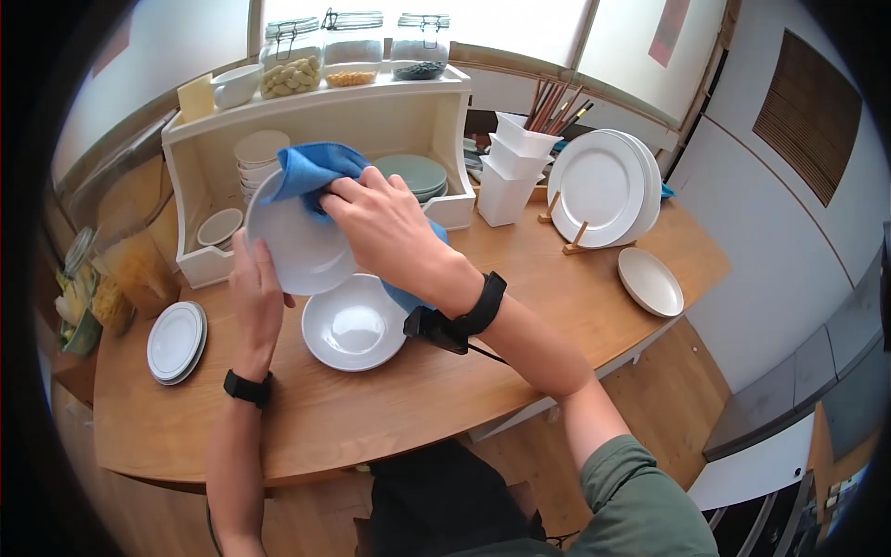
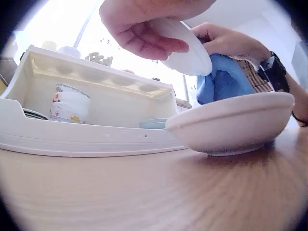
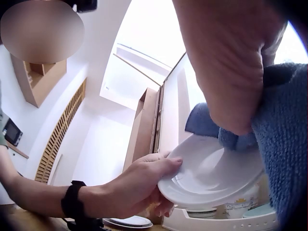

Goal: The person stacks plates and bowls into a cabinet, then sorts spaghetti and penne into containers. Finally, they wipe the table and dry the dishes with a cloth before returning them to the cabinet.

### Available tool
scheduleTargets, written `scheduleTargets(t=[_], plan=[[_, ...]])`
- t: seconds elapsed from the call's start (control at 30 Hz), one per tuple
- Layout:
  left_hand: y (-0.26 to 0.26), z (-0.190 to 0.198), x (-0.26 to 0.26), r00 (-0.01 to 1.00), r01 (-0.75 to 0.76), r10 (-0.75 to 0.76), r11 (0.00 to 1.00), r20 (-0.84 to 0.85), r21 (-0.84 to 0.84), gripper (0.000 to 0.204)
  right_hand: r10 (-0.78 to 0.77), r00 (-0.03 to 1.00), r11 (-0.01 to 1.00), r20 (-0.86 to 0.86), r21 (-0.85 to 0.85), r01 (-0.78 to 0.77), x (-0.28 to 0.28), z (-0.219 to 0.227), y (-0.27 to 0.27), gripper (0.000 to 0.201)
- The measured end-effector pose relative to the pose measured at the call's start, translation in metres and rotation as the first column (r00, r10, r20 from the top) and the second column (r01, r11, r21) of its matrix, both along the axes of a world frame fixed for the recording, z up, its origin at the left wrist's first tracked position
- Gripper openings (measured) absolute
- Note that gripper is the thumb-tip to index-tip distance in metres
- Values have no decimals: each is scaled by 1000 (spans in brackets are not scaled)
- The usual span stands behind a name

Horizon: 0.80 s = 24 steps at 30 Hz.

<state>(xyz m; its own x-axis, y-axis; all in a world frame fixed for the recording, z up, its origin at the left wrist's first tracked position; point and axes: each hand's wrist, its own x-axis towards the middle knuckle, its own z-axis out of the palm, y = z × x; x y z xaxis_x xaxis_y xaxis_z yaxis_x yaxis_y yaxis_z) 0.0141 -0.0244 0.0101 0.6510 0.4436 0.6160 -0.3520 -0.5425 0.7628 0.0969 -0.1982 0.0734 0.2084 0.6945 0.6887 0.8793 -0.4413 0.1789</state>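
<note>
In the head view my left hand [image 1: 257, 288] holds a white dish [image 1: 302, 243] by its near left edge, tilted up above the table. The right wrist view shows the thumb over the inside of the dish [image 3: 207, 175] and fingers beneath. My right hand [image 1: 390, 227] grips a blue cloth [image 1: 314, 169], which is bunched over the dish's far rim and hangs down below the wrist. Under the raised dish, a white shallow bowl [image 1: 355, 325] stands upright on the wooden table. The left wrist view shows this bowl [image 2: 236, 120] from the side.
A cream shelf unit [image 1: 325, 110] stands behind, with stacked bowls [image 1: 260, 148], green plates [image 1: 413, 174] and glass jars on top. Small plates [image 1: 176, 342] lie at left. On the right are chopsticks in white holders [image 1: 506, 181], racked plates [image 1: 597, 188] and an oval dish [image 1: 650, 281].
</note>
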Motion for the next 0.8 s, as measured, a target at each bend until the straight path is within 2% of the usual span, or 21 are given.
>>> scheduleTargets(t=[0.03, 0.13, 0.23, 0.4, 0.5, 0.57, 0.67, 0.7, 0.8], plan=[[-1, -1, -1, 1000, -1, 1, 1000, -2, -2, 28, 1, 1000, 1000, -2, -2, -1, -2, -1, 2, 29], [-6, -3, -1, 998, 59, -58, 998, -39, 26, 27, 169, 973, 985, 156, 8, -172, -9, -5, 10, 30], [-2, -5, 0, 999, 37, -36, 999, -33, 31, 27, 238, 961, 971, 141, -42, -234, -17, -14, 14, 29], [-2, -2, 0, 1000, 13, -13, 999, -13, 30, 28, 245, 959, 969, 141, -49, -241, -13, -17, 18, 28], [-7, 3, -3, 999, 17, -15, 999, -49, 40, 28, 211, 965, 975, 157, 40, -219, -10, -15, 17, 26], [-8, 2, -2, 998, 34, -32, 998, -54, 43, 27, 64, 987, 997, 150, 38, -70, -1, -10, 13, 24], [-2, -5, 1, 996, 12, -11, 1000, -84, 20, 26, 85, 995, 994, 46, 66, -88, 13, -3, 4, 25], [2, -6, 4, 996, 5, -5, 1000, -86, -2, 26, 57, 998, 997, 13, 45, -58, 17, -4, 4, 16], [2, 0, 1, 997, -36, 31, 997, -72, -70, 26, 72, 990, 996, -123, -35, -77, 15, -2, -5, 34]])
